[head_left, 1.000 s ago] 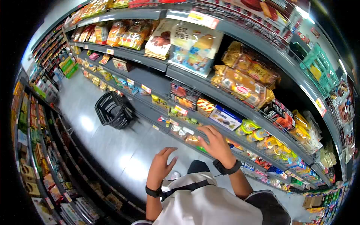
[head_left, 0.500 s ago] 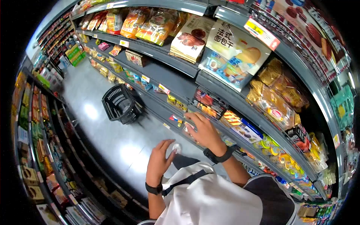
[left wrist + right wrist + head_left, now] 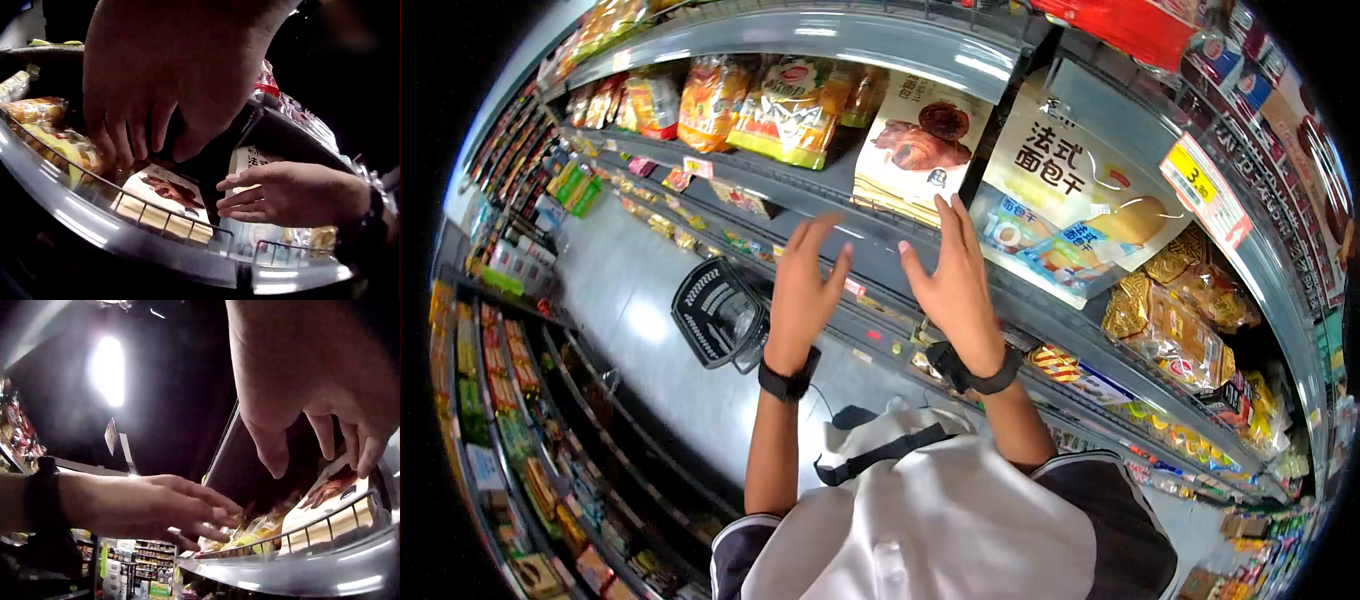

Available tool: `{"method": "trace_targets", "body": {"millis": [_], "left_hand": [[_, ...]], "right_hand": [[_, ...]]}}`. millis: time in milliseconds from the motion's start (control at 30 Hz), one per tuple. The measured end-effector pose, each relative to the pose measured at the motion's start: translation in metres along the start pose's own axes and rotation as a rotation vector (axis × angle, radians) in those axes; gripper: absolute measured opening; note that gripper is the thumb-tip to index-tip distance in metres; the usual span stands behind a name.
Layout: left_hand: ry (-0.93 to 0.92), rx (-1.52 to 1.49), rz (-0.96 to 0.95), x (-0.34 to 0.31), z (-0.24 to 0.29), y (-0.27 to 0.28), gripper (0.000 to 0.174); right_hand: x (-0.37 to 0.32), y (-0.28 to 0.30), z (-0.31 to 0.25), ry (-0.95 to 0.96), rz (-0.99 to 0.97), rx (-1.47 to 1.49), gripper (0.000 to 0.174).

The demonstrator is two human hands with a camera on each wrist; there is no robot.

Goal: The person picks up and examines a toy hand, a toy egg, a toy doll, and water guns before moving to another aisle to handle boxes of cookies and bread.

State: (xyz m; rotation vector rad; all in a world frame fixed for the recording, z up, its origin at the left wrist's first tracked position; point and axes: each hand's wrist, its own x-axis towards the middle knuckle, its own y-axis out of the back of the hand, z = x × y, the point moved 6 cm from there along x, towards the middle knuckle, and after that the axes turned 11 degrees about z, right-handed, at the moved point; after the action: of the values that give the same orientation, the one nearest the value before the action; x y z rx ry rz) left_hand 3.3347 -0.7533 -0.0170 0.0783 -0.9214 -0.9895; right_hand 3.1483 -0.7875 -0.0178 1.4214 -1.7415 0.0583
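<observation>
My left hand (image 3: 808,290) is raised in front of the shelf with its fingers relaxed and nothing in it. Beside it my right hand (image 3: 955,290) reaches up with thumb and fingers spread, also holding nothing. Its fingertips overlap the lower edge of a stack of white packages (image 3: 920,150) with a brown bread picture. In the left wrist view the left fingers hang near that stack (image 3: 169,194). Just right of it lies a large pale bag of dried bread (image 3: 1090,190), which the right hand (image 3: 287,194) partly covers in the left wrist view.
A low wire guard (image 3: 150,215) runs along the shelf's front edge. Orange and yellow bread bags (image 3: 790,105) fill the shelf to the left, wrapped loaves (image 3: 1170,330) the right. A black basket (image 3: 700,300) stands on the floor. Another shelf (image 3: 510,450) lines the aisle's left side.
Both hands have risen towards the shelf with the white packages. The view has come nearer to that shelf, and the packages look larger. The basket stays on the floor.
</observation>
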Motion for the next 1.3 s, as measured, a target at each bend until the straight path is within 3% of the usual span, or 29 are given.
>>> {"method": "trace_targets", "body": {"millis": [233,367,500,633,667,800,833,867,967,1100,1300], "left_hand": [[-0.092,-0.214,0.043,0.107,-0.052,-0.062,0.039],[-0.041,-0.244,-0.143,0.127,-0.068,-0.075,0.031],[-0.105,-0.173,-0.11,0.135,-0.085,-0.072,0.023],[-0.053,-0.273,-0.059,0.129,-0.083,-0.053,0.019],[-0.054,-0.321,-0.038,0.129,-0.081,-0.051,0.019],[-0.032,-0.41,-0.032,0.137,-0.08,-0.055,0.019],[-0.023,-0.404,-0.043,0.144,-0.084,-0.062,0.019],[-0.144,-0.409,0.025,0.149,-0.091,-0.075,0.019],[-0.264,-0.373,-0.011,0.159,-0.091,-0.101,0.022],[-0.293,-0.273,-0.149,0.161,-0.099,-0.127,0.024],[-0.361,-0.138,-0.19,0.167,-0.096,-0.136,0.028]], "right_hand": [[0.031,-0.034,-0.001,-0.067,0.14,-0.198,0.077],[0.041,-0.045,0.002,-0.146,0.286,-0.19,0.077],[0.042,-0.061,0.027,-0.312,0.389,-0.134,0.077],[0.043,-0.068,0.007,-0.244,0.501,-0.106,0.071],[0.041,-0.069,0.002,-0.306,0.467,-0.044,0.067],[0.055,-0.065,-0.01,-0.103,0.607,-0.205,0.064],[0.061,-0.065,-0.005,-0.12,0.601,-0.215,0.063],[0.067,-0.064,0.001,-0.14,0.596,-0.225,0.061],[0.079,-0.062,0.021,-0.234,0.574,-0.292,0.056],[0.074,-0.068,0.043,-0.34,0.531,-0.214,0.062],[0.071,-0.066,0.036,-0.455,0.41,-0.277,0.067]]}}
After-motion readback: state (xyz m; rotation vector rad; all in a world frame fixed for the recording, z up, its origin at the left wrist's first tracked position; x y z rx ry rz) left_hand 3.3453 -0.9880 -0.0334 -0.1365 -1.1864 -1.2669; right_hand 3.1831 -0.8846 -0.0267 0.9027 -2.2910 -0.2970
